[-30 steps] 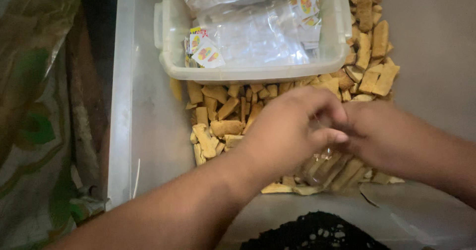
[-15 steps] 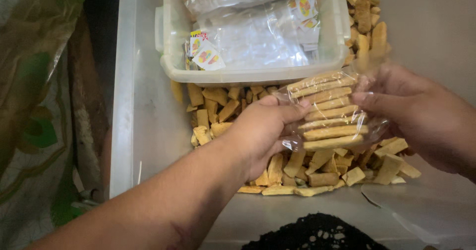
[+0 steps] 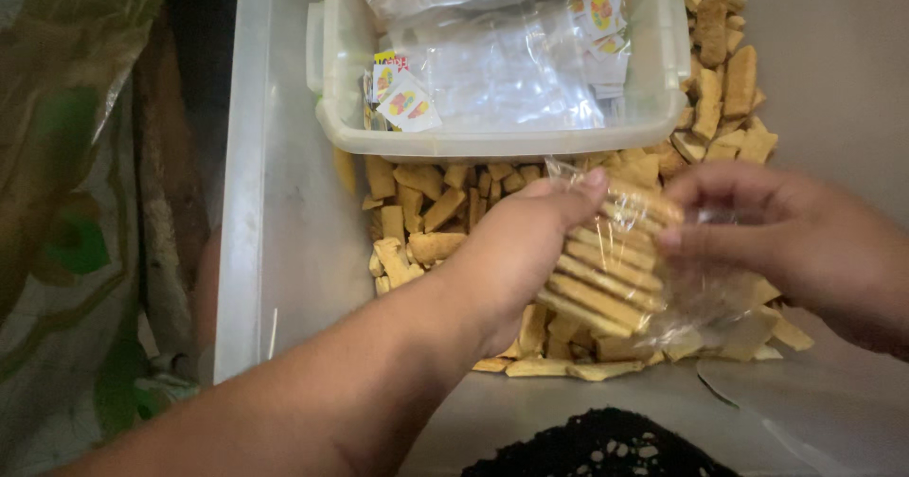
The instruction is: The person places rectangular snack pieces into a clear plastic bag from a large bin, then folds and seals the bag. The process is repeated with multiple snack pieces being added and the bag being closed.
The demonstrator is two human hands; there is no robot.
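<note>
My left hand point(image 3: 516, 250) and my right hand point(image 3: 786, 240) together hold a clear plastic bag point(image 3: 620, 264) filled with a stack of tan rectangular biscuits. The left hand grips the bag's left side, thumb on its top edge. At the bag's right side, the right hand's fingers pinch the loose plastic. Below the bag lies a pile of loose tan biscuits point(image 3: 421, 212) on the floor of a large translucent bin point(image 3: 284, 250).
A smaller clear tub point(image 3: 492, 141) sits at the far end inside the bin, holding empty clear bags point(image 3: 511, 61) and small colourful printed labels point(image 3: 402, 98). A patterned green cloth point(image 3: 66, 231) lies left of the bin. Dark lacy fabric point(image 3: 597, 449) shows at the bottom.
Both hands rose from the biscuit pile holding the filled bag. The bag then tilted and shifted slightly lower between the hands.
</note>
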